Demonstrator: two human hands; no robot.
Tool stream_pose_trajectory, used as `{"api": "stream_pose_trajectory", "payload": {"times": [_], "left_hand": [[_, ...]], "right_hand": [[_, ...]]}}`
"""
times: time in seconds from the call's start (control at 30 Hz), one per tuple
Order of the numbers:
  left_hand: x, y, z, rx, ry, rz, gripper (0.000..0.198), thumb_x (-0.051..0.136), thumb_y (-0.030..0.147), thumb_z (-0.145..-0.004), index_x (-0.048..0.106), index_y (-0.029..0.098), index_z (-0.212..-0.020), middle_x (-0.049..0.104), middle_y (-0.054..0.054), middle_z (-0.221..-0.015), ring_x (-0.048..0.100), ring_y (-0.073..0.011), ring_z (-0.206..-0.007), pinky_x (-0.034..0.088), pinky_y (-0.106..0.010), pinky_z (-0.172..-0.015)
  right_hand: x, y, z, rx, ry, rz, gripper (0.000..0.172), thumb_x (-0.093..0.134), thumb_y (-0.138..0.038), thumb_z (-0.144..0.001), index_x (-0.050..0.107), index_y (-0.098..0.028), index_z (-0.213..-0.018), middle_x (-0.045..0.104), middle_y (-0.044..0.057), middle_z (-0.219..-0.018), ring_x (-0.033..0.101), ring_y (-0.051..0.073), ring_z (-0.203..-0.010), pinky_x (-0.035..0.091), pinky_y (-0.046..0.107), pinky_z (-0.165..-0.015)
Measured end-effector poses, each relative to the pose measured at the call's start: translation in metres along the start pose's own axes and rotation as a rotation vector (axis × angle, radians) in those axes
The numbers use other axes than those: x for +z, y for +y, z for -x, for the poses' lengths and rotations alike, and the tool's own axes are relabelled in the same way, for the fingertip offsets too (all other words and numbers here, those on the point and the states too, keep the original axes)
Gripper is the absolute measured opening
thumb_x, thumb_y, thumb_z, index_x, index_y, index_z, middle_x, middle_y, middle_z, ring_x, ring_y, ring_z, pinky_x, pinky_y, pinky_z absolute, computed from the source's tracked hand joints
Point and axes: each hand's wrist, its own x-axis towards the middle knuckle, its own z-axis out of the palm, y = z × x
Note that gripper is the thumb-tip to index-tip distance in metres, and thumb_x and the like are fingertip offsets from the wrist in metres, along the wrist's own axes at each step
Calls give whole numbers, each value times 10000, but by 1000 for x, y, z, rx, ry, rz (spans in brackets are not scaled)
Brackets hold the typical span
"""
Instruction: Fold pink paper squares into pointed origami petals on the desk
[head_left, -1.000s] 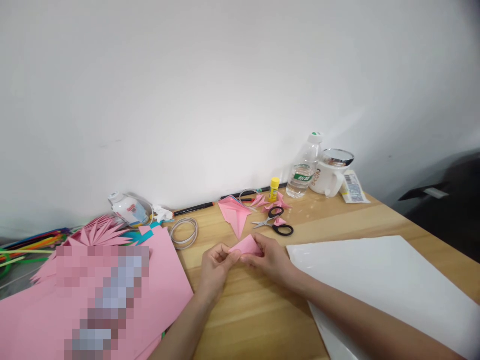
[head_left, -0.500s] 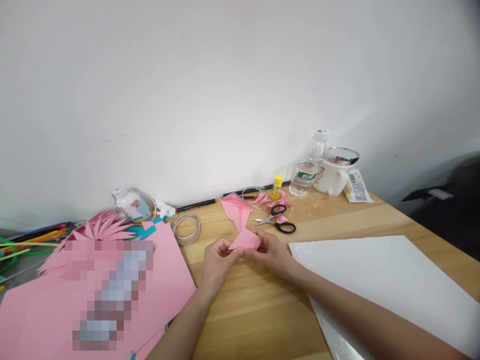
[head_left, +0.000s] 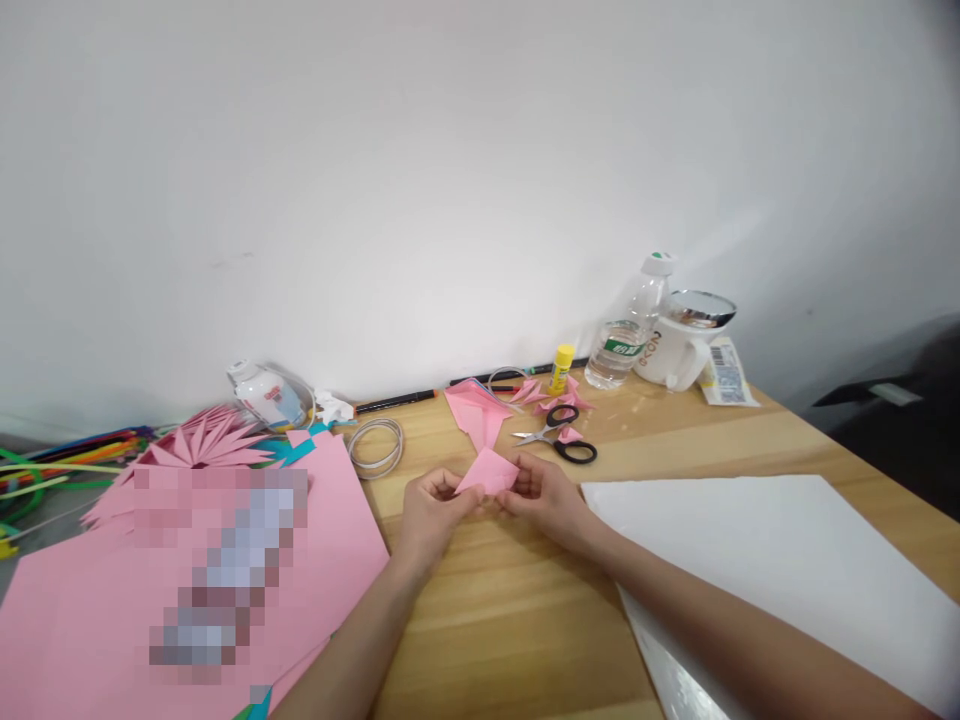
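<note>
A small folded piece of pink paper [head_left: 487, 471] is held just above the wooden table between my two hands. My left hand [head_left: 436, 512] pinches its left corner, thumb on top. At the right corner, my right hand [head_left: 541, 500] grips it with thumb and curled fingers. Just beyond lies another folded pink paper [head_left: 477, 408], its tail pointing toward me. Scissors [head_left: 559, 434] with black handles rest to the right of it, blades pointing left. Behind them, folded pink paper pieces [head_left: 571, 398] lie around a yellow glue stick [head_left: 561, 369] standing upright.
Pink paper sheets [head_left: 352, 530] and a pleated pink fan shape [head_left: 202, 440] cover the left side. A white sheet [head_left: 750, 540] lies right. Along the wall are a white bottle [head_left: 266, 395], markers [head_left: 397, 402], a water bottle [head_left: 619, 345] and a white mug [head_left: 667, 352]. A wire coil [head_left: 375, 448] lies left of centre.
My right fingers have shifted outward along the folded paper's right edge, so more of its face shows. Both hands still hold it. The view has moved slightly.
</note>
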Motion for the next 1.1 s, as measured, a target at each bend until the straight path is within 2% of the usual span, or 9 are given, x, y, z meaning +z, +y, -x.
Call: {"api": "stream_pose_trajectory", "payload": {"times": [0.2,0.4,0.5,0.67,0.8,0.93,1.1], "left_hand": [[2,3,0,-14,12,38,169,713,175,-548,553,132,-514,635,1,-488,551,-98,-466,412,-192,-502],[-5,1,-5,10,87,26,173,707,188,-563,544,133,-579,630,6,-513,545,-89,-471,396,-182,-488],[-5,-1,-6,4,37,-15,163,691,193,-581,542,131,-610,641,-4,-539,564,-98,-481,419,-190,-497],[0,-5,-5,24,-93,-29,203,661,179,-593,545,132,-753,665,-10,-612,599,-117,-503,476,-222,-522],[1,-5,-5,-4,-44,2,317,650,149,-567,498,134,-845,665,-5,-570,596,-125,-451,482,-223,-472],[0,-5,-6,-53,-10,14,382,656,158,-551,466,133,-881,663,-9,-521,626,-168,-447,504,-255,-476],[-1,1,-5,-110,-66,98,458,642,180,-590,425,123,-989,670,-21,-530,654,-204,-485,529,-311,-542]], "right_hand": [[2,-5,0,51,-40,-139,187,642,-248,-661,521,-165,-776,653,18,-683,640,162,-628,514,306,-630],[1,-5,0,25,-94,-206,341,663,-247,-656,507,-167,-949,645,32,-780,640,160,-700,508,322,-706],[0,-6,0,14,-86,-146,360,669,-266,-662,523,-155,-972,630,44,-835,619,146,-704,499,288,-681],[1,-6,1,38,-17,13,219,625,-306,-696,567,-140,-827,614,15,-718,575,123,-580,455,233,-545],[2,-5,2,60,17,57,157,605,-270,-695,546,-137,-757,589,-2,-643,550,116,-543,420,213,-503],[2,-9,2,46,21,85,107,582,-232,-684,528,-146,-719,560,-21,-614,521,101,-512,393,197,-476],[2,-16,3,64,96,194,97,551,-195,-666,477,-164,-612,524,-43,-515,499,103,-473,369,194,-445]]}}
